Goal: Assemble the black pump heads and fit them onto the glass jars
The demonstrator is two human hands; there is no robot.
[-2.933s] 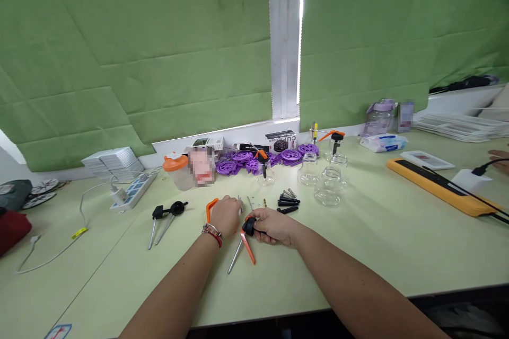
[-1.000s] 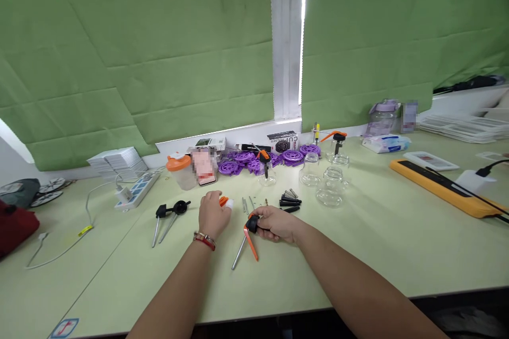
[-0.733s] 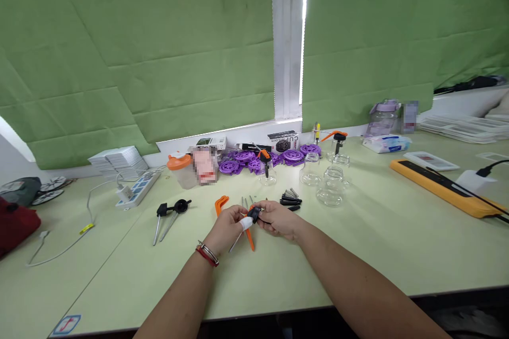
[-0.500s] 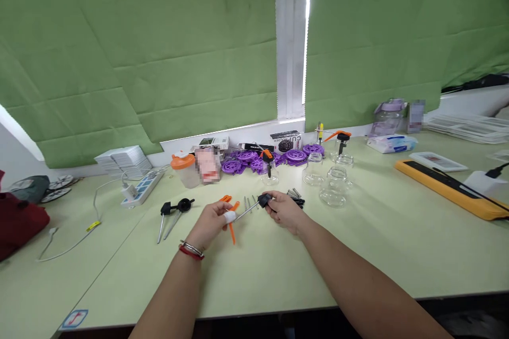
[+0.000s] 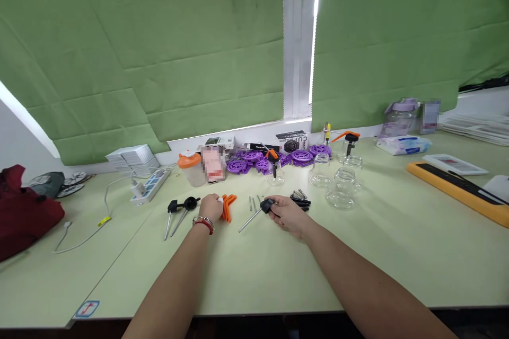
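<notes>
So on the desk: the levers sit between both hands, two capped tubes left of them, springs and glass jars off right, power strip far left, gears behind.

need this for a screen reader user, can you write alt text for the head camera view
A person's right hand grips the black head of a metal-stemmed pump part on a pale green table, while the left hand rests against orange levers. Glass jars, purple wheels and green blinds lie beyond.
</notes>
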